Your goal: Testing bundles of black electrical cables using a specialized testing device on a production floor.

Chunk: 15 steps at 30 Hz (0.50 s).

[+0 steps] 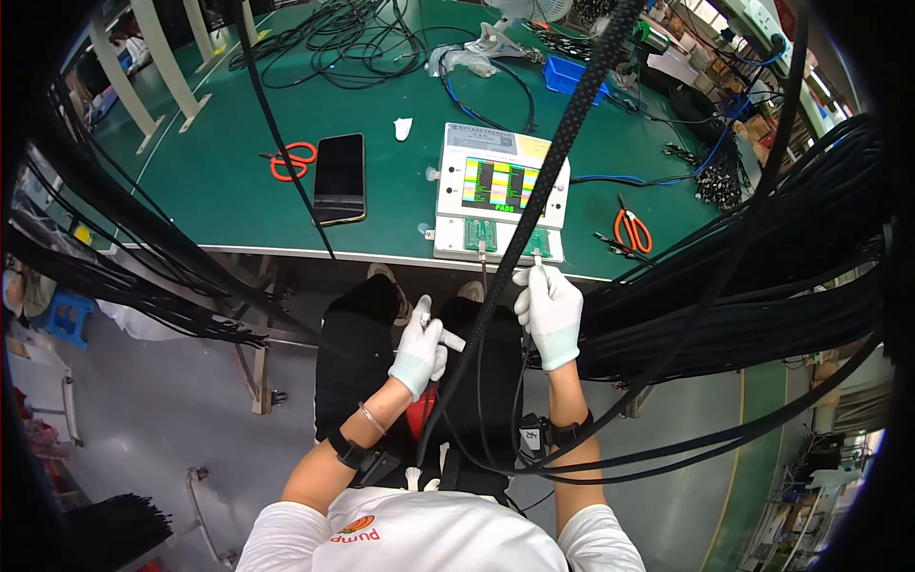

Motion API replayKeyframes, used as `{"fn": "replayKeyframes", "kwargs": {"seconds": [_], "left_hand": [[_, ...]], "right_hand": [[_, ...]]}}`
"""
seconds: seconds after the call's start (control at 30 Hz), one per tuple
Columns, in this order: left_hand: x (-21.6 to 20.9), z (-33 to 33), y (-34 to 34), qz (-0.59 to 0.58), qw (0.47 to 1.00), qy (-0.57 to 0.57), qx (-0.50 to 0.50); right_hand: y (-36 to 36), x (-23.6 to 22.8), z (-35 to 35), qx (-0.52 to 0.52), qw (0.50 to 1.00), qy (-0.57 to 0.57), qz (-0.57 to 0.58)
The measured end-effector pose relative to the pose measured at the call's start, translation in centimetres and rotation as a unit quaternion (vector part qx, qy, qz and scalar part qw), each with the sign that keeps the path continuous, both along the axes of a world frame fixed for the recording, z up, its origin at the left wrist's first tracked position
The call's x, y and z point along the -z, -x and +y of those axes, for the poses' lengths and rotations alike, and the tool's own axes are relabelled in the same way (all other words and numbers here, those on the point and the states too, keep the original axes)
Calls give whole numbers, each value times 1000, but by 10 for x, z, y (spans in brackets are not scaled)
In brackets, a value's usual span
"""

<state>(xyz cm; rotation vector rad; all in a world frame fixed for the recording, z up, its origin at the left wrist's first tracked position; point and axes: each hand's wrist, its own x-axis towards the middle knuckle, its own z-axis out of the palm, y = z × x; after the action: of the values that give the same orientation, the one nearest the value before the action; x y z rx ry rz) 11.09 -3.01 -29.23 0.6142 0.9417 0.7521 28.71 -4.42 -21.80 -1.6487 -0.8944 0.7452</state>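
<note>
In front of me, at the table's near edge, stands a white cable tester [500,186] with a lit colour screen and two green circuit boards along its front. My right hand [551,310], in a white glove, is closed on a cable plug [538,257] at the right-hand board. Another black cable [483,272] is plugged into the left-hand board. My left hand [419,351], also gloved, is over my lap, apart from the tester. Its fingers are partly curled, with one stretched to the right; what they grip is too small to make out.
A phone [340,178] and red-handled scissors [292,162] lie left of the tester, orange-handled cutters [632,229] right of it. A thick braided cable [562,143] hangs across my view. Bundles of black cables [743,296] hang at both sides. A blue bin [574,78] stands farther back.
</note>
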Motion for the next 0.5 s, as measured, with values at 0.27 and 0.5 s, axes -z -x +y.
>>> {"fn": "replayKeyframes", "kwargs": {"seconds": [0.27, 0.5], "left_hand": [[50, -24, -12, 111, 959, -5, 260], [81, -72, -43, 99, 873, -143, 456]], "right_hand": [[1, -3, 0, -13, 1000, 8, 25], [1, -4, 4, -24, 1000, 3, -8]]}}
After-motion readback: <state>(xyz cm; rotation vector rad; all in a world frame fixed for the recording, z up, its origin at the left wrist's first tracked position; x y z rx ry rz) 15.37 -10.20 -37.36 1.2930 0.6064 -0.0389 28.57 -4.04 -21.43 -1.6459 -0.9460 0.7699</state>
